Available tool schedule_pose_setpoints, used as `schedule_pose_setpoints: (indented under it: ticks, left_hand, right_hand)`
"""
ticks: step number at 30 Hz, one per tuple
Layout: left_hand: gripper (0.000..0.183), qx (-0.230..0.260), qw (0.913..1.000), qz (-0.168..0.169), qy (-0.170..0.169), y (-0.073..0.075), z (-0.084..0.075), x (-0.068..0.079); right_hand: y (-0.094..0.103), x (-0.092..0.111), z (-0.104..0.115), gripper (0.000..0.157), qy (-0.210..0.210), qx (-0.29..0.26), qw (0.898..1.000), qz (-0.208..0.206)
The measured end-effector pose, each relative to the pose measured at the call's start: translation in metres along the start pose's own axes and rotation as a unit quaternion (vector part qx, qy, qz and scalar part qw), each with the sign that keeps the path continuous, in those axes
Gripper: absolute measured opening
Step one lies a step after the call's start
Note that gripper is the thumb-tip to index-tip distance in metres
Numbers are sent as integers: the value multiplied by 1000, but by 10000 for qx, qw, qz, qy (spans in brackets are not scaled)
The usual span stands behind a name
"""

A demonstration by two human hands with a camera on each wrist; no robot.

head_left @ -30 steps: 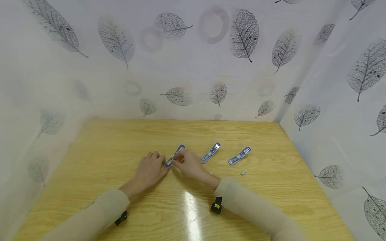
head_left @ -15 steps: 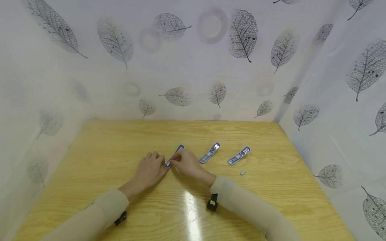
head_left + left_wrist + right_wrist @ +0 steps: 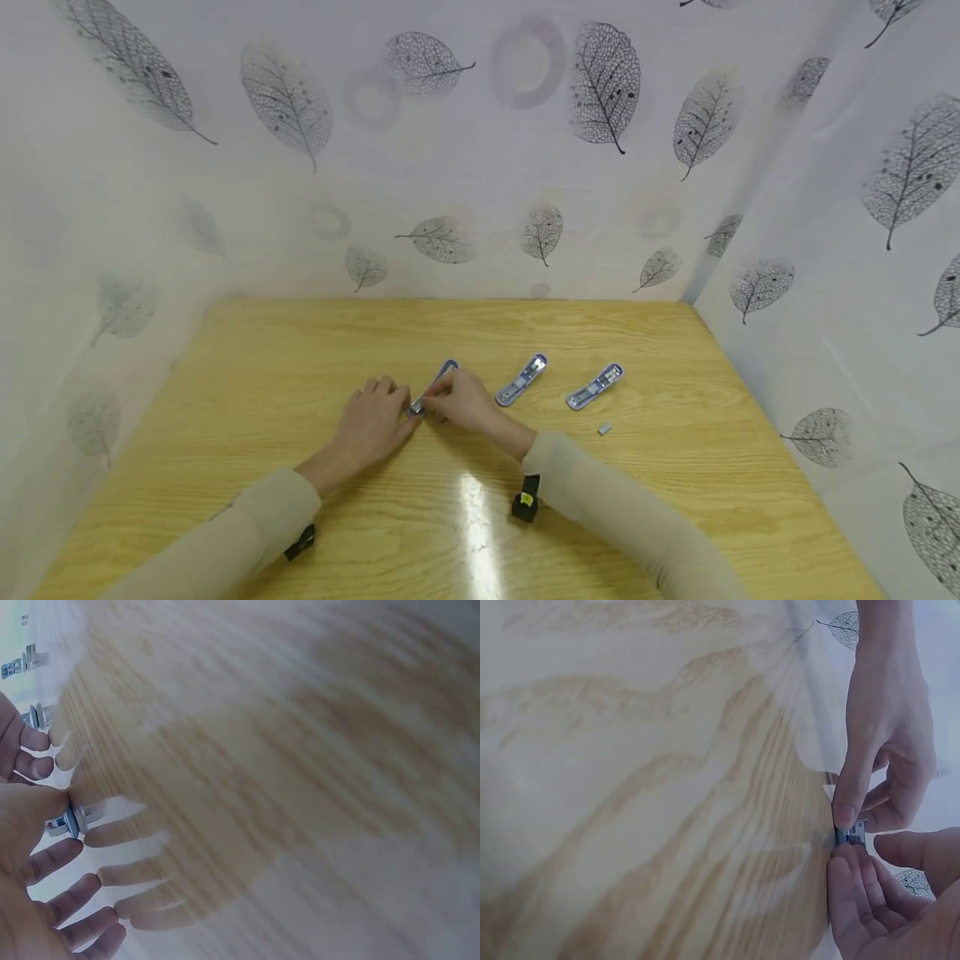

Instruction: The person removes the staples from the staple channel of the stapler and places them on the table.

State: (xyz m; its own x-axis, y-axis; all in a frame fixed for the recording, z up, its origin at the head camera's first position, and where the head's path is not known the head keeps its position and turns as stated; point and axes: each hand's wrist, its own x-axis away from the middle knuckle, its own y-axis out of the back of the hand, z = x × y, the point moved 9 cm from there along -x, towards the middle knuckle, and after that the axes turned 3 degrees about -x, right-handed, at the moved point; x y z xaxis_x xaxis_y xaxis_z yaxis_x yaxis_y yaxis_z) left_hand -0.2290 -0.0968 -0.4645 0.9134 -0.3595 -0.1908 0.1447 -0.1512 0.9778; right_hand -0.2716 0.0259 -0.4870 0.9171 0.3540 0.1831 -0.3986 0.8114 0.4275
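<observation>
On the table, my left hand (image 3: 372,422) holds the near end of a slim blue-edged clear holder (image 3: 449,367) with metal parts inside. In the left wrist view its thumb and index finger lie on opposite sides of the holder (image 3: 73,820), the other fingers spread. My right hand (image 3: 463,402) bends over the holder's middle, its fingertips pinching a small grey metal piece at the near end. That piece is mostly hidden by the fingers. From the right wrist view, both hands' fingertips meet at the holder (image 3: 851,835).
Two matching holders, a middle one (image 3: 522,380) and a right one (image 3: 595,387), lie slanted to the right. A small grey metal block (image 3: 604,429) lies in front of the right one. Behind the wooden table (image 3: 300,333) hangs a leaf-patterned white curtain (image 3: 465,167).
My right hand has shifted slightly toward the holder's near end, and its wrist now covers a small piece that showed on the table beside it. My left hand stays put.
</observation>
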Motion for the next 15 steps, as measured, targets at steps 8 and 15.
schedule_pose_setpoints:
  ticks: [8,15]
  left_hand:
    - [31,-34,10000,37,-6,-1,0,0]
    - [31,-66,9999,100,5,-2,1,-1]
  right_hand:
    - [-1,-2,-6,15,-216,-528,9984,-46]
    - [-3,0,-5,15,-352,-664,9972,0]
